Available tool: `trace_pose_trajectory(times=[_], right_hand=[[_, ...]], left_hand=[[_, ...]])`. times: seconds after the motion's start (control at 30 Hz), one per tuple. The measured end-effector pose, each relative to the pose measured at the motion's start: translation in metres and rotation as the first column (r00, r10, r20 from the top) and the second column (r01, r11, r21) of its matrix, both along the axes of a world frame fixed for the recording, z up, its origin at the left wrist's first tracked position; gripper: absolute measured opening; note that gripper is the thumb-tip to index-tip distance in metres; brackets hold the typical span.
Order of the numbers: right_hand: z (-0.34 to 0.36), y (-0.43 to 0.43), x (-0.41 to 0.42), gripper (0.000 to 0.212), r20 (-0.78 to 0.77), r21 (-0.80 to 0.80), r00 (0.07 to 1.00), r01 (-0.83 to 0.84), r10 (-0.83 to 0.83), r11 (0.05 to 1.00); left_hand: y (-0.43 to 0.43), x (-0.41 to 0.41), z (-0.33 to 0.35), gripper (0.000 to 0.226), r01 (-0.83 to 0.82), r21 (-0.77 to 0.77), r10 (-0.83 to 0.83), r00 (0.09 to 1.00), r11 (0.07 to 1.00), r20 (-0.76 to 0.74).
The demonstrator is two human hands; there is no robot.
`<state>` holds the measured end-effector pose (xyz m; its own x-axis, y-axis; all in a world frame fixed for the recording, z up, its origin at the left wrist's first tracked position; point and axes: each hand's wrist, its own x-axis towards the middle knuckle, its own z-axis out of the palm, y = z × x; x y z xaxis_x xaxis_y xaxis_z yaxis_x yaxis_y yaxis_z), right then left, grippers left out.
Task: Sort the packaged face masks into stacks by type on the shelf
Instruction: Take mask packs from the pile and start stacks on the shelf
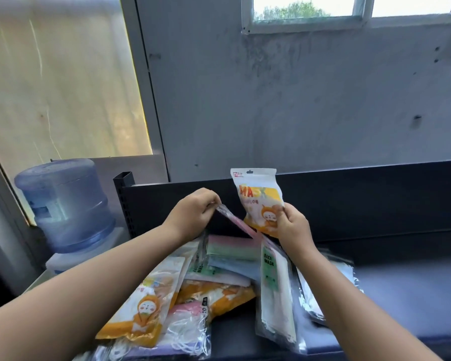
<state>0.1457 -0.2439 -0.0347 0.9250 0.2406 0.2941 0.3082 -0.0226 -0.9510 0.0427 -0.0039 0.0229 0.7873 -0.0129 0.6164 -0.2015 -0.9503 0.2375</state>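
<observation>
My right hand holds an orange-and-white cartoon mask pack upright by its lower edge, above the pile. My left hand pinches the top edge of a clear pack of pastel rainbow masks, lifting it off the heap. Below lie several mixed packs on the dark shelf: two more orange cartoon packs, a green-labelled "FACE MASK" pack, a clear pack with pink masks, and clear packs of white masks at the right.
The shelf's dark back panel rises behind the pile, with a slotted upright post at its left end. A blue water jug stands left of the shelf. A grey wall and window are behind.
</observation>
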Motion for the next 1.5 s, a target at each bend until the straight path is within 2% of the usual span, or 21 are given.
trace_pose_trajectory(times=[0.13, 0.27, 0.4, 0.5, 0.6, 0.7, 0.9, 1.13, 1.5], right_hand=[[0.011, -0.005, -0.008, 0.033, -0.013, 0.055, 0.998, 0.066, -0.065, 0.996], [0.019, -0.008, -0.018, 0.034, -0.123, 0.194, 0.992, 0.025, -0.001, 0.981], [0.026, -0.015, -0.030, 0.031, -0.204, 0.260, 0.978, 0.019, 0.036, 0.965], [0.029, -0.024, -0.034, 0.028, -0.202, 0.244, 0.979, 0.019, 0.032, 0.970], [0.031, -0.037, -0.037, 0.027, -0.181, 0.238, 0.982, -0.003, 0.048, 0.971], [0.031, -0.053, -0.039, 0.027, -0.194, 0.244, 0.979, -0.008, 0.057, 0.970], [0.033, -0.112, -0.034, 0.025, -0.219, 0.240, 0.975, 0.016, 0.038, 0.971], [0.035, -0.205, -0.011, 0.025, -0.250, 0.218, 0.967, 0.015, 0.041, 0.976], [0.013, -0.322, 0.025, 0.026, -0.406, 0.237, 0.913, 0.058, 0.044, 0.970]], left_hand=[[-0.003, -0.003, 0.022, 0.007, 0.003, -0.108, 0.006, 0.997, 0.994, 0.078], [0.004, -0.008, 0.049, 0.011, -0.016, -0.145, 0.029, 0.996, 0.989, 0.089], [0.016, -0.012, 0.075, 0.016, -0.091, -0.063, 0.099, 0.984, 0.994, 0.147], [0.016, -0.016, 0.088, 0.016, -0.161, -0.005, 0.159, 0.970, 0.987, 0.184], [0.007, -0.019, 0.096, 0.026, -0.135, 0.060, 0.126, 0.983, 0.989, 0.132], [-0.009, -0.018, 0.100, 0.034, -0.047, 0.011, 0.047, 0.997, 0.999, 0.057], [-0.073, -0.005, 0.101, 0.023, -0.008, -0.096, 0.003, 0.998, 0.995, -0.058], [-0.167, 0.028, 0.104, 0.014, -0.057, -0.025, 0.054, 0.993, 0.998, -0.100], [-0.282, 0.085, 0.080, 0.009, 0.023, -0.066, -0.033, 0.986, 0.998, -0.162]])
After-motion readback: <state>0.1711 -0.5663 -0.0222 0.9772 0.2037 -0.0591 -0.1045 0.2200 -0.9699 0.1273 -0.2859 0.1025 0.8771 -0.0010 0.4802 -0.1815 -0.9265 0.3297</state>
